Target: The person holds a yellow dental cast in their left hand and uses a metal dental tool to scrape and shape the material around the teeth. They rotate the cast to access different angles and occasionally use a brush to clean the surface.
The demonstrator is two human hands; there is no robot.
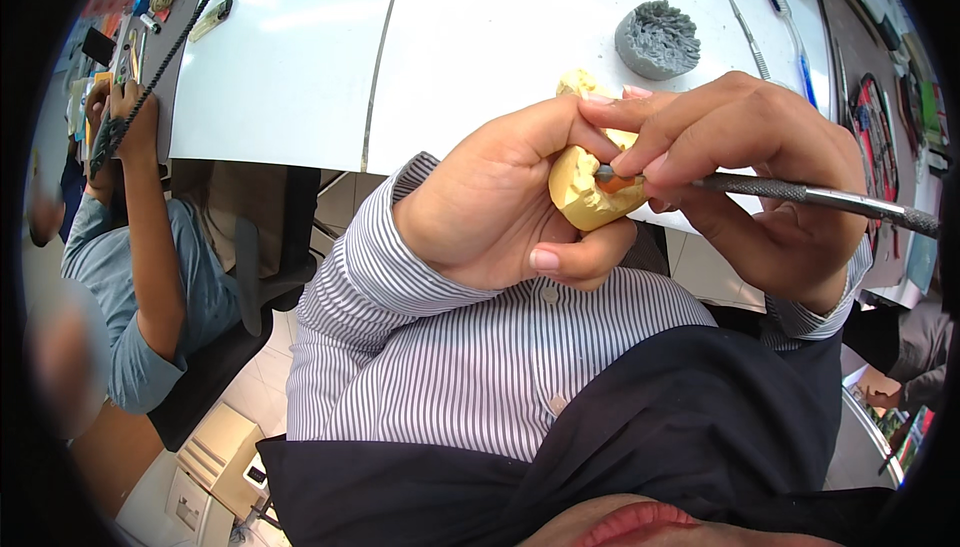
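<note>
My left hand (480, 202) grips a yellow plaster dental cast (580, 205) in front of my chest, just off the table's near edge. Its thumb reaches over the top and a finger curls underneath. In my right hand (765, 142) is a metal dental carver (835, 199) with a knurled handle, held like a pen. The carver's near end points into a hollow of the cast, where an orange-brown patch (617, 184) shows. Fingers cover part of the cast, and the carver's exact tip is hard to make out.
On the white table (480, 47) stand a round grey block (657, 42) with a rough top, a slim metal instrument (750, 39) and a blue-handled toothbrush (791, 32). A cutter knife (210, 20) lies far left. Beside me, another person's arm (155, 247) reaches over cluttered tools.
</note>
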